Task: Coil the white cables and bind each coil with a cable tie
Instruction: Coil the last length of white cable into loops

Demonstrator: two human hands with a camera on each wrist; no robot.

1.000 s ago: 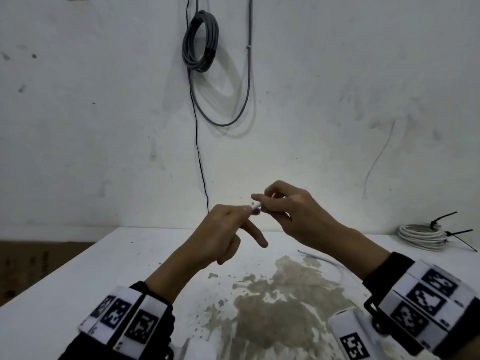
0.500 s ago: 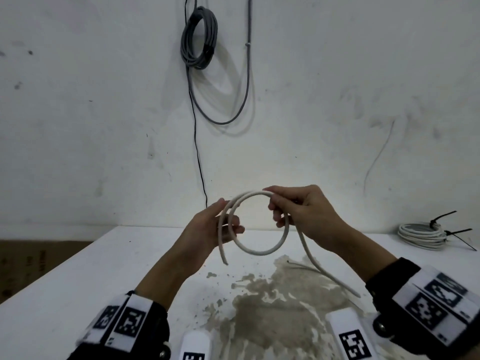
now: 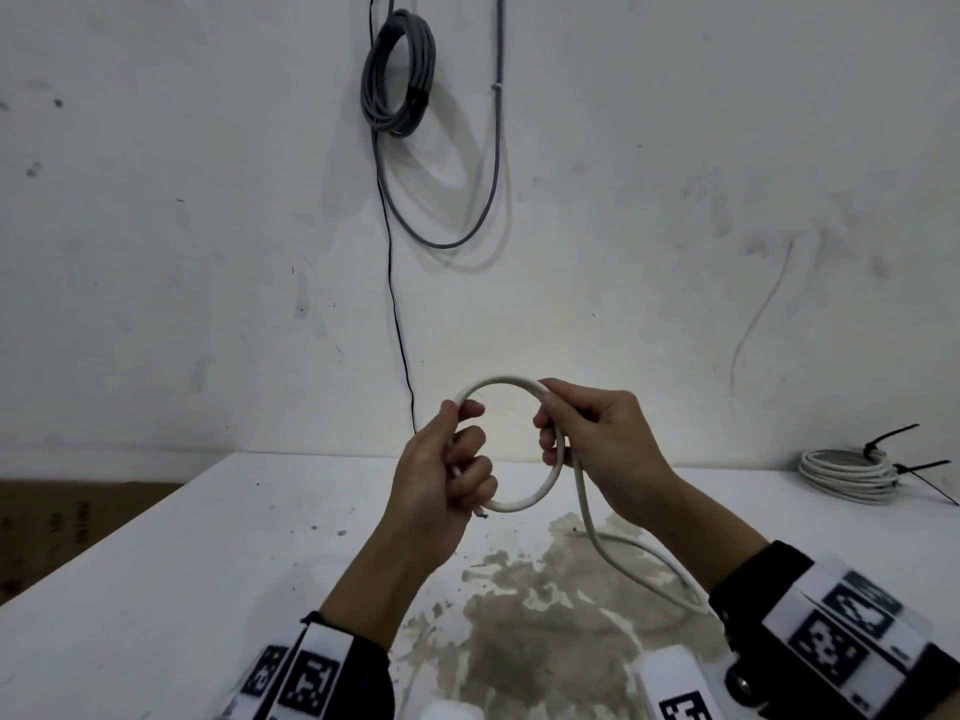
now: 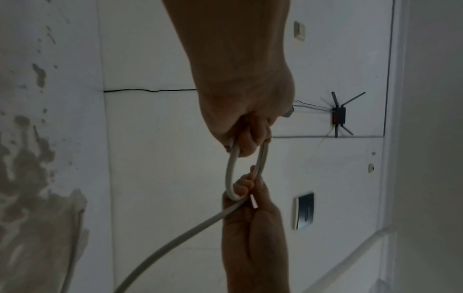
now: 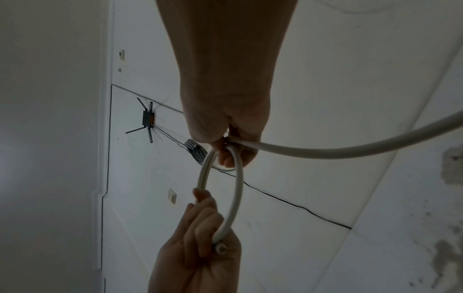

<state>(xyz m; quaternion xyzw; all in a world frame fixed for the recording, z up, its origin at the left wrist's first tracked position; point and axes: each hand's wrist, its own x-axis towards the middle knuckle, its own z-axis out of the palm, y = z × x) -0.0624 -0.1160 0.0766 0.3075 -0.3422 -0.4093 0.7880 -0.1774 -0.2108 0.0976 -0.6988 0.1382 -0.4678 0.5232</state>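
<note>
Holding one loop of white cable (image 3: 524, 504) in the air above the bench (image 3: 208, 563), both hands were curled around it. No brand or legible writing showed on the cable; the only markings in view were black-and-white square codes on the wrist bands (image 3: 306, 683), which could not be read as text. The left hand (image 3: 441, 491) gripped the loop's left side, thumb on top, with the cut end of the cable poking out just below its fingers; the right wrist view showed that end (image 5: 221, 248) as a round white sheath with pale cores inside. The right hand (image 3: 597, 439) pinched the loop's right side where the cable crossed itself, and from there the free length dropped down to the bench, curved across a brown stain (image 3: 545, 615) and ran off under the right wrist. The cable was smooth, round and off-white, fairly stiff, forming a single near-circular turn between the hands. At the far right of the bench lay a finished coil (image 3: 847, 475) of the same white cable, bound with black ties (image 3: 883, 449) whose tails stuck out. On the wall behind hung a grey coil (image 3: 397, 75) with a thin black wire (image 3: 397, 314) running down beside it.
</note>
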